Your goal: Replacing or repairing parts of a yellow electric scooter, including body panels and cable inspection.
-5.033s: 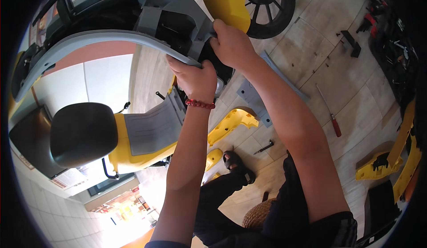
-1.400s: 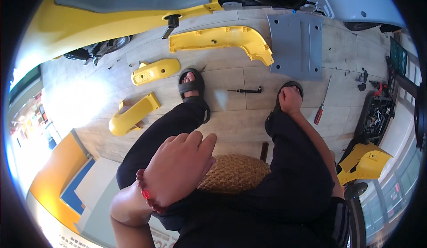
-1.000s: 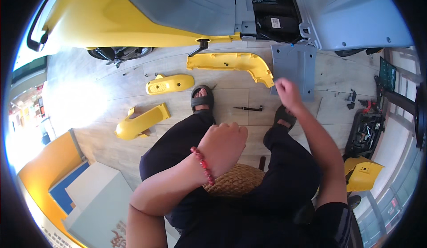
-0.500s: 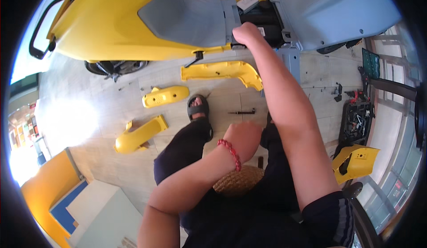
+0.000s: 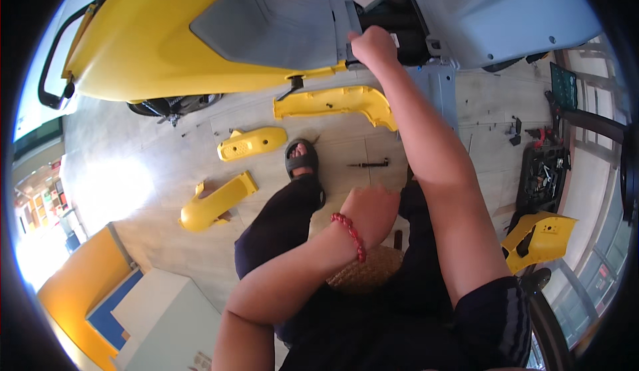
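Observation:
A yellow and grey scooter (image 5: 160, 45) spans the far side, with a dark open compartment (image 5: 406, 18) in its middle. My right hand (image 5: 375, 46) is closed at the compartment's near left corner, beside the edge of the grey floor panel (image 5: 286, 28). One digit points left onto that edge. Whatever the fingers hold is hidden. My left hand (image 5: 373, 208), with a red bead bracelet (image 5: 351, 234) on its wrist, rests by my right knee, back upward. Its fingers are bent down out of sight.
Several yellow body panels lie on the floor: a long one (image 5: 333, 103), a short one (image 5: 253, 143), a curved one (image 5: 216, 204) and another at right (image 5: 539, 241). A screwdriver-like tool (image 5: 369, 164) lies near my foot. At right is a black toolbox (image 5: 542, 181); a woven stool (image 5: 369, 268) is beneath me.
The whole view has shifted slightly. My right hand stays at the panel edge, turned a little, with one digit now sticking out to the left. The left hand remains by the knee.

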Tool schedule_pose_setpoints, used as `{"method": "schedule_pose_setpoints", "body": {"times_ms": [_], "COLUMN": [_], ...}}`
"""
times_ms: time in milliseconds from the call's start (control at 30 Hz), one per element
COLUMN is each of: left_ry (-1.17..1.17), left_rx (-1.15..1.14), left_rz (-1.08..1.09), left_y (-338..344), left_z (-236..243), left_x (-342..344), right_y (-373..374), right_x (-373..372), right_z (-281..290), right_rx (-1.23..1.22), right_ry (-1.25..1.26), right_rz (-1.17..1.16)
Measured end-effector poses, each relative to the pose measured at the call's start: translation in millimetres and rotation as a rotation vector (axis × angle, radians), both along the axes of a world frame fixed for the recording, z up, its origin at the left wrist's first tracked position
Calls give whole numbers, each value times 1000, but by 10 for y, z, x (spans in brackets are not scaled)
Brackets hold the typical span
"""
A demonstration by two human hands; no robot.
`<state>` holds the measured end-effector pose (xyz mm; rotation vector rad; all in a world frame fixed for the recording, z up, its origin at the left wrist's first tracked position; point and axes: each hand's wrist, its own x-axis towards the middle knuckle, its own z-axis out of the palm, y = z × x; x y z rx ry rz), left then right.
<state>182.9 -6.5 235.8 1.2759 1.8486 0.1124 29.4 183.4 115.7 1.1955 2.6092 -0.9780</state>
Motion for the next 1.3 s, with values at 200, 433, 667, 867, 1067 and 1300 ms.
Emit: {"method": "schedule_pose_setpoints", "body": {"times_ms": [200, 433, 667, 867, 1067, 1300], "left_ry": [-28, -64, -7, 34, -13, -109], "left_rx": [6, 2, 0, -18, 58, -214], "left_rz": [24, 24, 31, -32, 55, 252], "left_y": [0, -4, -24, -123, -98, -174], "left_z": [-46, -58, 79, -5, -153, -167], "left_x": [3, 11, -130, -76, -28, -176], "right_y": [22, 113, -188, -565, -996, -1106], "right_x": [6, 211, 1213, 2110, 2125, 1901], "right_z": [-32, 342, 1269, 1824, 1379, 1214], "right_rx": [-23, 41, 6, 24, 213, 19], "right_ry": [-36, -102, -208, -300, -315, -245], "right_rz": [34, 337, 677, 567, 716, 973]}}
